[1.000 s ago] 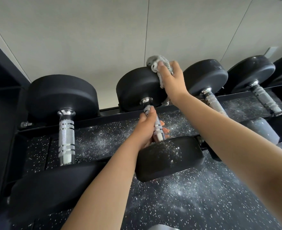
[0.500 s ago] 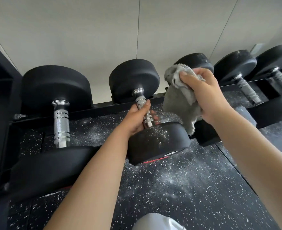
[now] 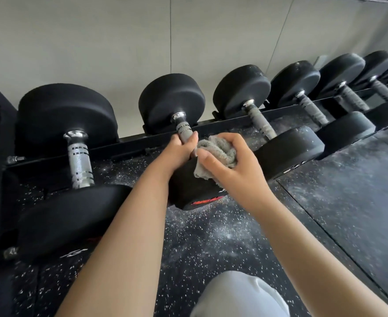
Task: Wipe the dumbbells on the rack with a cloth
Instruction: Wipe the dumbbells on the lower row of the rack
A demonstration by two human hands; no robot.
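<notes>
Head view, nearest first: a grey-clad knee (image 3: 238, 296) sits at the bottom edge, over a black floor (image 3: 211, 239) flecked with white. Both bare forearms reach forward to the second dumbbell (image 3: 189, 191) from the left on the rack (image 3: 131, 143). The left hand (image 3: 179, 151) is wrapped round its handle (image 3: 184, 130), fingers curled tight at the near end of the grip. The right hand (image 3: 234, 168) clutches a bunched grey cloth (image 3: 219, 151) — fingers closed over it — and presses it on top of the dumbbell's near head, just right of the handle and just beside the left hand's fingers. A red marking shows low on that head's near face; it cannot be read. Pale lettering on the near heads of the big dumbbell (image 3: 78, 156) to the left and the third dumbbell (image 3: 289, 152) to the right is likewise too blurred to read. More dumbbells (image 3: 346, 126) run off to the far right — handles lying near to far, far heads by the pale wall (image 3: 120, 42).
</notes>
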